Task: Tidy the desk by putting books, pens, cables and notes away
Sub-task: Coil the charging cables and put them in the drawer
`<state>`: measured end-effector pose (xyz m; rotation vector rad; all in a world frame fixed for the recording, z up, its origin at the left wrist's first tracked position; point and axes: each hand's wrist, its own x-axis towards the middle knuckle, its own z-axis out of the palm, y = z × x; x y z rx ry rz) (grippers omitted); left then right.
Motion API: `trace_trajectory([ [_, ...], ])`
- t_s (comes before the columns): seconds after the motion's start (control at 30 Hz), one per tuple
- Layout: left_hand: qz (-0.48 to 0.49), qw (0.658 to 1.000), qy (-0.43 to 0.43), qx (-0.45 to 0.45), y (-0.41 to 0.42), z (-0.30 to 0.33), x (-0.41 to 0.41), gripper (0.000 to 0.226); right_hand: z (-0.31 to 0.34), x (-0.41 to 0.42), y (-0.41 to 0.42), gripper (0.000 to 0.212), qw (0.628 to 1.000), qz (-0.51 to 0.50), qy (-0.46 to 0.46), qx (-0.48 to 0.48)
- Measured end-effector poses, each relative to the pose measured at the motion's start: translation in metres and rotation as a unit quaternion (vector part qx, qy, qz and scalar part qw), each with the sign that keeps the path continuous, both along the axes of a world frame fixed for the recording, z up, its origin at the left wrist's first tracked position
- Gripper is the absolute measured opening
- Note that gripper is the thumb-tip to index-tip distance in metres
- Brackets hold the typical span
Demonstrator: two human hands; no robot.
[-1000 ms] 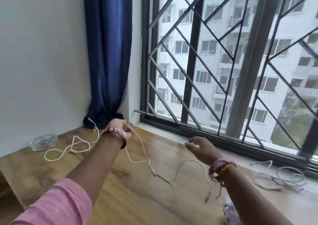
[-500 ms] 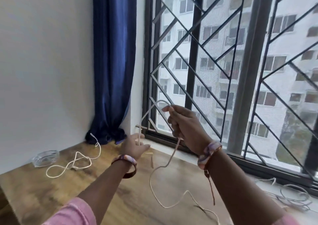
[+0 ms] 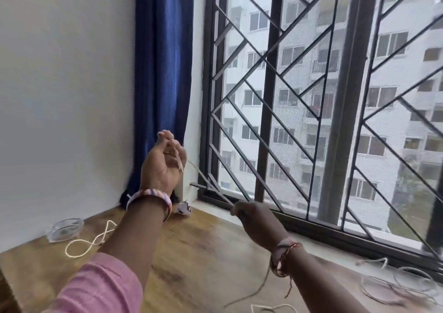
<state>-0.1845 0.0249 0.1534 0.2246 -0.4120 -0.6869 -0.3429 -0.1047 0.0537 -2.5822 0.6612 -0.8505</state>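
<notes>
With the left hand (image 3: 165,161) fingers pinching the cream cable (image 3: 206,183) end and the right hand (image 3: 249,213) closed round its taut span, the trailing slack risks snagging near the counter (image 3: 191,252) front edge.

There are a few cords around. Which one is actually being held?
The cream cord stretched between the left hand and right hand. The looped cord by the glass dish and the grey cables by the window lie untouched.

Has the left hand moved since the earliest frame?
Yes. The left hand has risen off the desk and now holds the cable up against the blue curtain.
</notes>
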Motion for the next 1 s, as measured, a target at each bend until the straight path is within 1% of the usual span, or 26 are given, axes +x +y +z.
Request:
trace_trajectory([
  [0.03,0.065,0.998,-0.007,0.027,-0.005,0.004,0.004,0.022,-0.002,0.004,0.011,0.014,0.997,0.048,0.053,-0.009],
  [0.07,0.135,0.987,-0.045,0.069,-0.01,0.004,0.008,0.021,-0.003,0.008,0.021,0.015,0.992,0.083,0.097,-0.018],
  [0.1,0.222,0.957,-0.121,0.14,-0.015,0.002,0.013,0.02,-0.002,0.011,0.028,0.019,0.987,0.099,0.124,-0.033],
  [0.13,0.323,0.885,-0.245,0.228,-0.019,-0.006,0.023,0.018,0.003,0.012,0.032,0.021,0.985,0.104,0.122,-0.056],
  [0.17,0.377,0.779,-0.389,0.315,-0.02,-0.014,0.028,0.013,0.011,0.011,0.034,0.021,0.987,0.097,0.096,-0.085],
  [0.2,0.363,0.671,-0.516,0.39,-0.019,-0.022,0.032,0.008,0.022,0.009,0.034,0.02,0.989,0.076,0.056,-0.114],
  [0.23,0.286,0.589,-0.601,0.458,-0.016,-0.027,0.033,0.007,0.033,0.006,0.031,0.019,0.99,0.041,0.016,-0.137],
  [0.27,0.162,0.574,-0.627,0.501,-0.011,-0.032,0.033,0.007,0.045,0.001,0.027,0.019,0.989,0.004,-0.017,-0.15],
  [0.3,0.028,0.599,-0.611,0.517,-0.005,-0.035,0.03,0.008,0.053,-0.003,0.021,0.021,0.986,-0.031,-0.04,-0.156],
  [0.33,-0.096,0.65,-0.571,0.492,0.0,-0.036,0.024,0.007,0.06,-0.008,0.016,0.025,0.985,-0.058,-0.056,-0.156],
  [0.37,-0.19,0.702,-0.532,0.435,0.004,-0.036,0.02,0.006,0.064,-0.009,0.011,0.031,0.984,-0.075,-0.068,-0.147],
  [0.43,-0.29,0.791,-0.461,0.28,0.01,-0.031,0.005,0.017,0.066,-0.007,0.003,0.041,0.988,-0.08,-0.077,-0.111],
  [0.47,-0.306,0.826,-0.419,0.22,0.011,-0.026,-0.003,0.026,0.065,-0.005,0.002,0.043,0.991,-0.072,-0.076,-0.084],
  [0.5,-0.302,0.856,-0.377,0.187,0.012,-0.017,-0.014,0.035,0.063,-0.001,0.002,0.044,0.995,-0.058,-0.071,-0.05],
  [0.53,-0.28,0.881,-0.343,0.167,0.01,-0.01,-0.023,0.038,0.059,0.003,0.003,0.043,0.997,-0.035,-0.067,-0.013],
  [0.6,-0.216,0.925,-0.287,0.127,0.003,0.004,-0.035,0.03,0.048,0.011,0.011,0.039,0.995,0.021,-0.076,0.064],
  [0.67,-0.133,0.962,-0.222,0.083,-0.009,0.016,-0.034,0.024,0.036,0.015,0.02,0.036,0.988,0.056,-0.092,0.106],
  [0.73,-0.025,0.986,-0.152,0.067,-0.022,0.025,-0.029,0.027,0.027,0.015,0.026,0.034,0.987,0.078,-0.104,0.096],
  [0.77,0.041,0.987,-0.134,0.083,-0.029,0.028,-0.026,0.028,0.025,0.014,0.028,0.03,0.989,0.083,-0.101,0.075],
  [0.8,0.12,0.975,-0.143,0.119,-0.036,0.028,-0.024,0.028,0.025,0.013,0.03,0.026,0.99,0.091,-0.098,0.048],
  [0.83,0.205,0.947,-0.18,0.169,-0.041,0.026,-0.022,0.026,0.026,0.012,0.033,0.022,0.991,0.096,-0.092,0.019],
  [0.87,0.295,0.894,-0.25,0.226,-0.045,0.021,-0.02,0.021,0.028,0.011,0.035,0.019,0.991,0.099,-0.085,-0.01],
  [0.9,0.38,0.812,-0.348,0.276,-0.046,0.016,-0.018,0.016,0.031,0.009,0.037,0.017,0.992,0.09,-0.076,-0.041],
  [0.93,0.432,0.715,-0.457,0.305,-0.045,0.01,-0.016,0.013,0.033,0.007,0.037,0.015,0.993,0.072,-0.069,-0.069],
  [0.97,0.437,0.63,-0.554,0.324,-0.042,0.006,-0.016,0.015,0.038,0.004,0.036,0.014,0.993,0.042,-0.065,-0.093],
  [1.0,0.402,0.573,-0.627,0.343,-0.038,0.004,-0.015,0.02,0.043,0.001,0.034,0.015,0.992,0.006,-0.065,-0.11],
])
